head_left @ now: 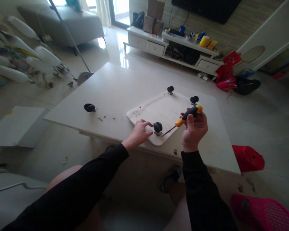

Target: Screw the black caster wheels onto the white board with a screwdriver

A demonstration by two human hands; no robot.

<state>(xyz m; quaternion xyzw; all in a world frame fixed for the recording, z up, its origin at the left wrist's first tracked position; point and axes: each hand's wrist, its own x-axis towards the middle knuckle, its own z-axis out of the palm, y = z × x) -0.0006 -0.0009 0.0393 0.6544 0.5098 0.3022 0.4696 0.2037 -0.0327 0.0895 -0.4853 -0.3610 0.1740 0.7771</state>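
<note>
Right hand point(195, 131): 1, fingers and thumb wrapped round the screwdriver point(189, 116) by its handle
Left hand point(141, 132): 1, thumb and forefinger spread in a C at the left side of the near caster point(157, 127); cannot tell if they touch it
Screwdriver: 1, yellow and black, slanting down leftward, tip just beside the near caster's base; cannot tell if it sits in a screw
Casters: 4 in all, black; 3 standing on board corners, namely the near caster, the far caster point(170, 89) and the right caster point(194, 100); 1 loose caster point(89, 107) well apart to the left
Board point(159, 112): 1, white, flat on the table point(106, 86); left corner has a cluster of small holes, too small to count surely
Bits point(104, 116): several, dark, near the loose caster, too small to identify
Table: 1, white, under all of these
Floor beyond: 1 pink basket point(267, 213), lower right
</note>
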